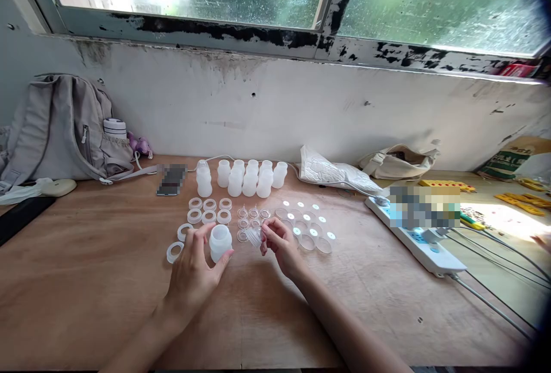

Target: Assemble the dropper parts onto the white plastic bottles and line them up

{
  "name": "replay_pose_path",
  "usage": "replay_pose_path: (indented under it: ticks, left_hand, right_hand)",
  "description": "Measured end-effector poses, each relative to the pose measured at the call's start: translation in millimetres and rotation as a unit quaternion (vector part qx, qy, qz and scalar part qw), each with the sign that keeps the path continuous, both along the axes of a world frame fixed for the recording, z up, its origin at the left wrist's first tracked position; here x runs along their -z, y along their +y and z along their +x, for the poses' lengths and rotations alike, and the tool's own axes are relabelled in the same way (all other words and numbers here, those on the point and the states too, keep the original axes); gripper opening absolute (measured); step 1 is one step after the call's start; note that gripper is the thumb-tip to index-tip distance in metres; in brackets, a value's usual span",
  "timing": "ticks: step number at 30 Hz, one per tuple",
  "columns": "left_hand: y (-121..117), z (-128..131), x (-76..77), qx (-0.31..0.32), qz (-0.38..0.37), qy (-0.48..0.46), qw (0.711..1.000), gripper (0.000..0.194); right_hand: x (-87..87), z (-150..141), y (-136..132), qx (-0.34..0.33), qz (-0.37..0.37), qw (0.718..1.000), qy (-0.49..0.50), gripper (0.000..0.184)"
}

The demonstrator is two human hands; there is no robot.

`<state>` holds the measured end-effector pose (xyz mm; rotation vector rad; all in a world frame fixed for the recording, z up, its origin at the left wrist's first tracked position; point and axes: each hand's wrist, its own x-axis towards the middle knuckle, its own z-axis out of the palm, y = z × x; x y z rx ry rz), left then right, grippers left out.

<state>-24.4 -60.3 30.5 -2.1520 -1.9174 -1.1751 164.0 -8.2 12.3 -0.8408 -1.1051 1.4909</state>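
Observation:
My left hand (193,267) is curved round a small frosted white bottle (221,241) with an open mouth, thumb and fingers at its sides. The bottle stands upright or nearly so, low over the table. My right hand (278,244) pinches a small clear ribbed piece (253,237), its exact kind too small to tell. White rings (209,204) lie in rows behind and beside my left hand. Several clear round pieces with raised middles (242,212) lie between the hands. Clear discs (307,241) and small white dots (297,231) spread out right of my right hand.
Several frosted bottles (235,182) stand at the back of the wooden table (107,292). A phone (171,181) and grey backpack (64,126) are at left. A white padded bag (336,172), cloth pouch (398,162) and power strip (422,247) with cables are at right.

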Motion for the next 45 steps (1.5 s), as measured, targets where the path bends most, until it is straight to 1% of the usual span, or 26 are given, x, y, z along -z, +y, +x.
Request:
replay_pose_path:
  ticks: [1,2,3,5,7,9,12,13,15,18,21,23,28,36,45]
  left_hand:
    - [2.2,-0.6,3.4,-0.01,-0.007,-0.024,1.0,0.058]
    - [4.8,-1.6,7.1,-0.009,-0.022,-0.047,0.999,0.064]
    - [7.6,-2.7,10.8,0.004,-0.042,-0.068,0.997,0.065]
    - [13.2,-4.5,15.6,0.042,-0.085,-0.105,0.99,0.054]
    - [18.7,-4.4,14.0,0.078,-0.107,-0.124,0.983,0.041]
    - [24.4,-1.6,6.1,0.109,-0.096,-0.114,0.983,0.036]
    - [34.8,4.7,-6.7,0.158,-0.062,-0.048,0.984,0.04]
    - [38.3,6.5,-8.2,0.171,-0.056,-0.024,0.983,0.04]
    - [44.0,8.2,-4.6,0.189,-0.05,0.007,0.981,0.044]
    - [46.7,6.6,11.3,0.188,-0.037,-0.005,0.981,0.05]
    - [45.3,2.1,25.1,0.198,-0.035,-0.017,0.979,0.044]
    - [44.9,-1.1,28.7,0.222,-0.03,-0.008,0.974,0.04]
    - [47.6,-6.6,28.9,0.261,-0.009,0.004,0.965,0.041]
    - [48.2,-8.2,31.0,0.269,0.002,0.009,0.963,0.041]
    - [46.8,-8.0,28.6,0.272,-0.008,0.002,0.962,0.039]
  right_hand:
    - [-0.9,0.6,0.0,0.002,0.001,1.0,0.001,0.021]
    - [-1.8,1.0,0.1,0.004,0.002,1.0,0.002,0.021]
    - [-2.5,1.4,0.1,0.006,0.003,1.0,0.003,0.022]
    - [-3.5,1.6,-0.1,0.01,0.005,1.0,0.006,0.022]
    - [-3.8,1.3,-0.5,0.014,0.008,1.0,0.009,0.021]
    - [-3.3,0.9,-0.8,0.025,0.014,0.999,0.014,0.019]
    - [-1.8,1.5,0.0,0.061,0.029,0.998,0.016,0.016]
    - [-1.2,2.2,0.5,0.077,0.036,0.996,0.014,0.015]
    - [-0.1,3.6,1.6,0.105,0.055,0.993,-0.005,0.014]
    - [1.4,4.5,2.2,0.119,0.09,0.986,-0.073,0.012]
    - [3.8,2.2,0.6,0.109,0.113,0.979,-0.132,0.013]
    - [5.8,-0.2,-0.6,0.101,0.117,0.977,-0.15,0.014]
    - [9.6,-2.9,-0.4,0.081,0.115,0.975,-0.171,0.014]
    - [11.5,-1.4,2.4,0.064,0.094,0.982,-0.15,0.018]
    - [10.6,-2.3,2.3,0.06,0.074,0.985,-0.141,0.02]
